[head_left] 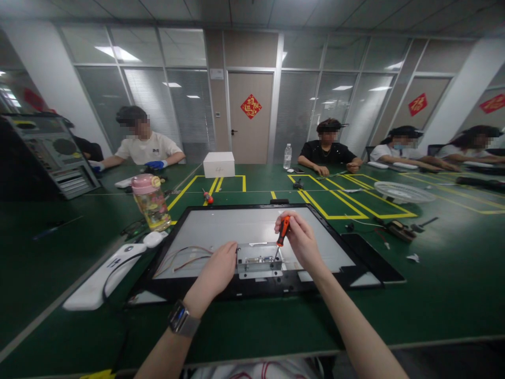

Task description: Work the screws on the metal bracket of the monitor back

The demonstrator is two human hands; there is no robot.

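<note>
My right hand is closed around the red and black handle of a screwdriver. The tool is tilted a little, and its shaft points down at the right end of a silver metal bracket. That bracket stands near the front edge of a flat display panel with a black frame. At the bracket's left end, my left hand grips its side with the fingers together; the fingertips are partly hidden. Thin coloured wires run over the panel left of this hand. Whether the screwdriver tip sits in a screw is too small to tell.
A pink-lidded bottle and a long white device with a black cable lie left. A black slab touches the panel's right side. Beyond are a red-handled tool, a white box and several people across the green table.
</note>
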